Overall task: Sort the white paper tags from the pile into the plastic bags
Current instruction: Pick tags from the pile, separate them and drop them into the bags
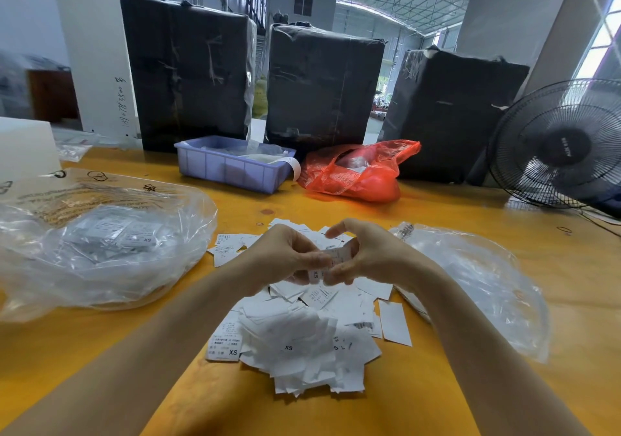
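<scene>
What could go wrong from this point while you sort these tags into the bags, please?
1. The fan stands at the table's right end; if it runs, loose tags in the pile may scatter.
2. Both hands, left and right, pinch a small bunch of tags; several could go in together, mixing XS with another size.
3. The right bag lies flat with no clear opening, so tags may slide off; the left bag looks easier.

Yellow table [470, 220] bears tag pile [302, 341], bags [100, 251], crate [232, 167].
</scene>
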Available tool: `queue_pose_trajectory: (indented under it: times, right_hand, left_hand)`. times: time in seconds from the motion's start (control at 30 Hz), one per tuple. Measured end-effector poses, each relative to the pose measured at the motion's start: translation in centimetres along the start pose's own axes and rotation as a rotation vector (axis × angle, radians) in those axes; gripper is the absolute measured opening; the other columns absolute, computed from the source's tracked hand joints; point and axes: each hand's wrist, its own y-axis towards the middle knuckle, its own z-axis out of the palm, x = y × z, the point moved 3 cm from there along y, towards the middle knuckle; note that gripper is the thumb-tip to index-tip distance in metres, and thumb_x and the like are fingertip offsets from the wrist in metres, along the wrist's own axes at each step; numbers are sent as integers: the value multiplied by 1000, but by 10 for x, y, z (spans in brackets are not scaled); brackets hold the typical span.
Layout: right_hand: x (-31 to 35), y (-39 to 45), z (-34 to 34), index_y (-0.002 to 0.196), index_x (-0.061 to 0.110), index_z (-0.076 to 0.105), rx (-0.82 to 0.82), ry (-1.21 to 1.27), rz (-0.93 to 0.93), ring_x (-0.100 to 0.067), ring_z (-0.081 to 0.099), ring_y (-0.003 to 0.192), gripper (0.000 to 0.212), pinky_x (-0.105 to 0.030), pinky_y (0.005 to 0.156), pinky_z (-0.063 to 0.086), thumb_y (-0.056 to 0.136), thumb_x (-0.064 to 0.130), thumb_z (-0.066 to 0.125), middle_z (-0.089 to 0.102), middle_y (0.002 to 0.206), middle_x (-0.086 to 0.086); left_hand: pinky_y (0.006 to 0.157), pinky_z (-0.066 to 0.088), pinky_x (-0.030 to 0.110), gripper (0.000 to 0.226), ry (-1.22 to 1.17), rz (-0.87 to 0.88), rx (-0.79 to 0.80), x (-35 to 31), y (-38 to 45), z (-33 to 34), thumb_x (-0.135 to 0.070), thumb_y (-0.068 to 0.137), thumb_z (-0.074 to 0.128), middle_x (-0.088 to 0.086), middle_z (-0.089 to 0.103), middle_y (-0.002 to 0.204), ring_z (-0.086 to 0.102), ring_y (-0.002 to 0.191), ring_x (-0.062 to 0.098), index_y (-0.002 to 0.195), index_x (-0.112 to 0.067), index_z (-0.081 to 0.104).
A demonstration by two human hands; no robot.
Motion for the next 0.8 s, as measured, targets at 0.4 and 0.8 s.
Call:
queue_pose_trajectory:
  times: [0.4,0.8]
  right_hand:
    - [10,5,8,103,1,70,-246,111,-199,-10,54,55,18,-25,57,47,91,8,60,65,75,-13]
    - [21,0,10,111,5,68,-346,155,-305,-28,66,85,27,-36,77,55,85,13,68,72,101,-7]
  left_hand:
    - [57,55,23,27,-291,-71,-172,-1,0,-1,-31,87,61,8,68,75,65,67,16,87,-5,70]
    - [69,50,31,28,-564,-145,-391,0,0,-2,-37,87,61,8,64,81,62,80,23,92,-10,66]
